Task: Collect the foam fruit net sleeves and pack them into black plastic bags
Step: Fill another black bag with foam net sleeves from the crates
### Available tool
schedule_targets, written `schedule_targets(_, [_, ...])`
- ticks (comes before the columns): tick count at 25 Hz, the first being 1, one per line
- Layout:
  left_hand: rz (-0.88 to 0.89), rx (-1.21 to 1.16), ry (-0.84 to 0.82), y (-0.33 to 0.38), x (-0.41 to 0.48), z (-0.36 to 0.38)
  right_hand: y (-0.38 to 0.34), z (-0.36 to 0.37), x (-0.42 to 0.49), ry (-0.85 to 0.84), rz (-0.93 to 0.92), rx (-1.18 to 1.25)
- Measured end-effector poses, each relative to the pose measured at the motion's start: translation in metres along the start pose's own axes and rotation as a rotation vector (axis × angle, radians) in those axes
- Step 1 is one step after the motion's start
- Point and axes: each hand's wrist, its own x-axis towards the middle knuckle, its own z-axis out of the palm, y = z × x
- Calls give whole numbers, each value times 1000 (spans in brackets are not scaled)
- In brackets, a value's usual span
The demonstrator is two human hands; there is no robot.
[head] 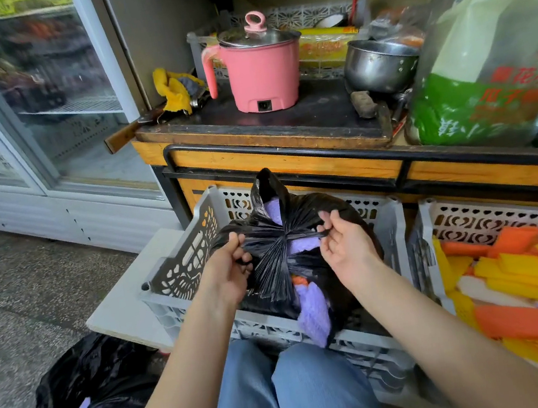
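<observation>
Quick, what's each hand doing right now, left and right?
The left hand is closed, pinching one handle of the black bag.
The right hand is closed, pinching the bag's other handle.

The black bag [270, 272] hides most purple sleeves [312, 315] inside.

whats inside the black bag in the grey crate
Purple foam sleeves and one orange piece show through gaps in the black bag. The rest is hidden by the plastic.

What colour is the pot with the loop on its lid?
The pot is pink, lid knob and handle too. The head view shows it best.
</observation>
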Motion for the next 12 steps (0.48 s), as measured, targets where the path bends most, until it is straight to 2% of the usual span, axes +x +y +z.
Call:
schedule_targets(2, [68,76,-93,3,-9,4,5,1,-2,-173,-301,-319])
schedule_targets(3, [92,141,-143,7,-13,7,6,2,-2,-252,-445,-567])
schedule_targets(5, [117,285,-219,10,-21,13,11,3,1,-316,-668,-1085])
schedule_targets(6, [133,342,-241,9,-24,16,15,5,3,-324,-723,-1262])
schedule_targets(8, [177,394,-243,7,-28,17,18,8,4,-387,-721,-1375])
schedule_targets(12, [186,431,-284,6,-30,12,16,10,7,-511,-547,-1261])
